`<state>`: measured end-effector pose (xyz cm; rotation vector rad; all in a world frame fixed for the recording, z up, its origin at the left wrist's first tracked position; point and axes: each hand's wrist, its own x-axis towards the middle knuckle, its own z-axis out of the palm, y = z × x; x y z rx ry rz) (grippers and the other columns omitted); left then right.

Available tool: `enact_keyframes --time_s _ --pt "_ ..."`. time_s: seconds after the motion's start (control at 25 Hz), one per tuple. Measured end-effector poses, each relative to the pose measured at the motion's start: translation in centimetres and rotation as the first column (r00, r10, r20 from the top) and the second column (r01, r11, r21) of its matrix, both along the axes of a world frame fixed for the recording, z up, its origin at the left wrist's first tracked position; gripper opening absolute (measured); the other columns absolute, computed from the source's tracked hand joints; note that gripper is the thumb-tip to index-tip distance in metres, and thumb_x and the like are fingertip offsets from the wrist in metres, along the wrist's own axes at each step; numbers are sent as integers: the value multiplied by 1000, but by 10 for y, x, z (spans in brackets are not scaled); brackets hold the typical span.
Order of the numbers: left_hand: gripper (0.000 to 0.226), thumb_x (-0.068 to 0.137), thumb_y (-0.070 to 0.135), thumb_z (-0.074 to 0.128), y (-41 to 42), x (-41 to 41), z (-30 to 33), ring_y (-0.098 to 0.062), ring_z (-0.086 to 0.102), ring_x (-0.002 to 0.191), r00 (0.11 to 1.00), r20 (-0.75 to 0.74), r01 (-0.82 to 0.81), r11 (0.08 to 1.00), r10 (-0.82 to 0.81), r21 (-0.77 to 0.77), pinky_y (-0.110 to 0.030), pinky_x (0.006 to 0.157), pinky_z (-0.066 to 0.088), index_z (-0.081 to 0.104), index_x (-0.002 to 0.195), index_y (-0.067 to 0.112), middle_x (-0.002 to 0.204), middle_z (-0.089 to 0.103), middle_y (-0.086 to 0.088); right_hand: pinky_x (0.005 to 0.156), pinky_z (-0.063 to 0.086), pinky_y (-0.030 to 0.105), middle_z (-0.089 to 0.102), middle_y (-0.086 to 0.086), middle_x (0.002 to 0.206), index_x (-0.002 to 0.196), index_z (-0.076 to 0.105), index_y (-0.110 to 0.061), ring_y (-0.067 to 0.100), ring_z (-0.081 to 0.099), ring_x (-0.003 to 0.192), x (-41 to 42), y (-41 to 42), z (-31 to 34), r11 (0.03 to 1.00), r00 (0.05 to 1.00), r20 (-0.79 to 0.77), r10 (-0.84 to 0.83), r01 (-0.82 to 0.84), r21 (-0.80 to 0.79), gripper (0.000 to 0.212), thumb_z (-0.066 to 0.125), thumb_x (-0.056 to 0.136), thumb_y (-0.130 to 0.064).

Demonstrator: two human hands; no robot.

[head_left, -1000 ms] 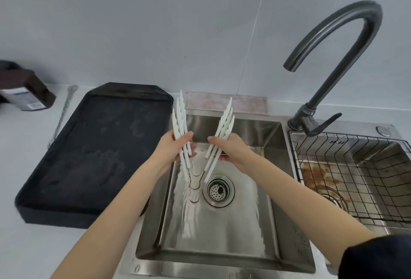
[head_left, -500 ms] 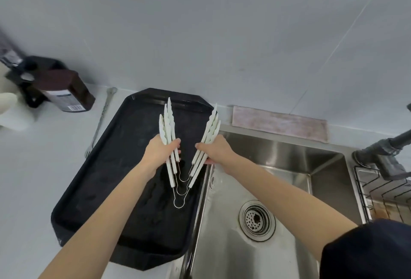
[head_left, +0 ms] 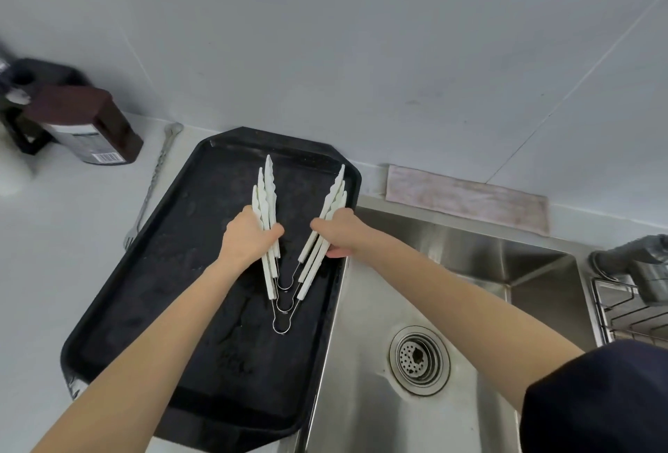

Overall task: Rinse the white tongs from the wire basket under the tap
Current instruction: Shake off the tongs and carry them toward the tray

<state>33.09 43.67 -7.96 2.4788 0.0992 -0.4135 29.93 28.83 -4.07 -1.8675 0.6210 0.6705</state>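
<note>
Rinsed tongs held over the tray, ready to set down

Both hands grip a nested stack of white plastic tongs with wire spring loops (head_left: 285, 272), spread in a V above the black rectangular plastic tray (head_left: 151, 290) on the pale worktop (head_left: 54, 272): the left hand (head_left: 245, 235) has its fingers closed round the left arms, the right hand (head_left: 339, 232) round the right arms. Rinsing looks finished, and the step in hand seems to be laying them down; whether the loops already touch the tray I cannot tell. The next move calls for lowering the stack level and letting go. The tray's right rim abuts the stainless steel sink (head_left: 452, 308), so the right arms sit near that edge; open room lies left and nearer the person. A slim metal fork (head_left: 151, 188) lies just beside the tray's left edge.
</note>
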Motion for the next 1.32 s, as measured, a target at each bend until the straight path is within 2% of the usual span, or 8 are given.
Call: enact_keyframes --time_s 0.08,0.16,0.24,0.36,0.52,0.6,0.72,1.32 --pt "41 84 26 55 0 1 -2 -33 57 98 1000 8 30 999 -30 26 -32 75 39 48 111 -4 108 59 -18 67 53 21 53 12 113 107 41 0 21 60 83 -1 0 9 988 992 -13 128 -129 -86 31 43 92 -27" --pt "42 86 27 56 0 2 -2 -34 56 101 998 33 57 998 -59 35 -35 78 40 48 114 -3 111 59 -19 47 43 17 49 9 82 112 33 3 16 50 65 -6 1 13 958 977 -14 214 -212 -192 36 40 93 -27" --pt "48 86 28 58 1 0 -2 -33 56 105 996 71 52 999 -51 -5 -37 84 41 46 122 0 118 58 -18 56 41 22 51 12 91 132 18 13 23 52 78 -13 2 11 922 962 62 267 -237 -305 60 40 92 -26" --pt "64 86 28 59 7 -7 -2 -25 55 104 994 110 15 994 -3 -112 -34 91 41 33 139 5 134 47 -18 88 42 37 34 24 134 141 14 1 36 46 113 -29 4 9 885 912 229 339 -227 -407 62 41 92 -26" --pt "64 91 30 51 15 -27 -8 -30 29 137 943 255 221 975 -213 -2 -38 111 24 24 145 7 152 25 -17 116 13 47 -3 15 159 150 4 -13 34 4 145 -45 0 -13 676 777 217 591 -330 -659 74 40 93 -41" --pt "67 94 36 42 18 -33 -15 -29 9 145 900 244 325 930 -360 172 -41 117 10 13 148 8 158 10 -14 118 0 47 -12 12 159 150 1 -15 31 -9 146 -48 -2 -28 579 728 173 663 -353 -735 76 36 92 -49" --pt "69 96 43 30 18 -29 -24 -24 -8 146 889 203 355 897 -411 263 -41 117 -4 -3 148 13 159 -8 -9 117 -8 46 -15 9 159 151 0 -16 28 -16 146 -45 -5 -44 532 703 172 691 -332 -779 77 29 91 -56" --pt "70 95 47 26 4 -11 0 -27 -8 146 897 170 326 870 -408 369 -44 117 -4 -2 149 13 159 -8 -12 117 -5 49 -8 5 160 151 3 -22 29 -11 147 -36 -22 -27 548 701 233 674 -262 -795 76 30 90 -59"
